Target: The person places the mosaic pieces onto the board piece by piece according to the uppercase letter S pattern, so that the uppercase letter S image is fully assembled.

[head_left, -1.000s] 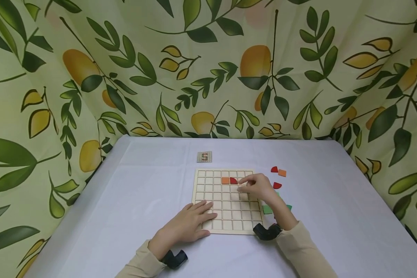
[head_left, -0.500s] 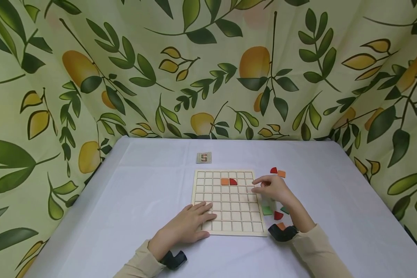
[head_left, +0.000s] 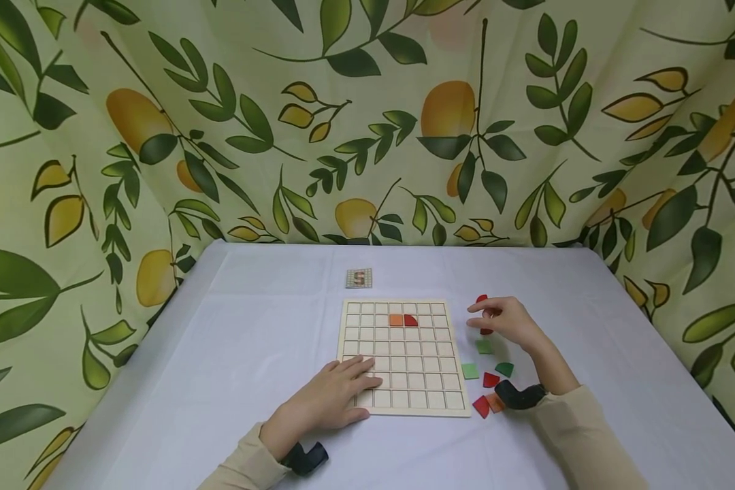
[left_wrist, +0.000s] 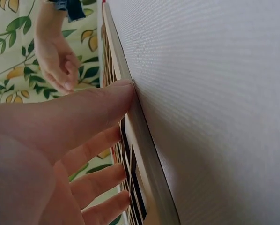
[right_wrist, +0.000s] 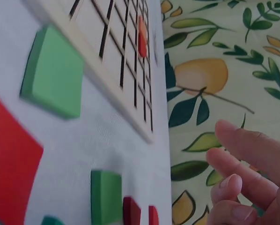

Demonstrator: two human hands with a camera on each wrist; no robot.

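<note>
A wooden grid board (head_left: 416, 413) lies on the table, with an orange square tile (head_left: 395, 320) and a red quarter-circle tile (head_left: 410, 320) side by side in its second row. My left hand (head_left: 329, 393) rests on the board's near left corner, fingers spread; the left wrist view has its thumb (left_wrist: 100, 101) against the edge. Right of the board, my right hand (head_left: 507, 320) hovers over loose tiles, fingers loosely bent and nothing between them. Beneath it show parts of red tiles (head_left: 486, 331). Close by lies a light green square tile (head_left: 484, 347).
Nearer me lie another light green square (head_left: 470, 371), a dark green quarter-circle tile (head_left: 504, 369), red tiles (head_left: 491, 380) and an orange one (head_left: 495, 403). A small pattern card (head_left: 358, 278) lies beyond the board. A leaf-print curtain (head_left: 367, 122) hangs behind the white-covered table.
My right hand has moved off the board to the right, over the loose tiles. The left hand stays where it was, and so do the two tiles on the board.
</note>
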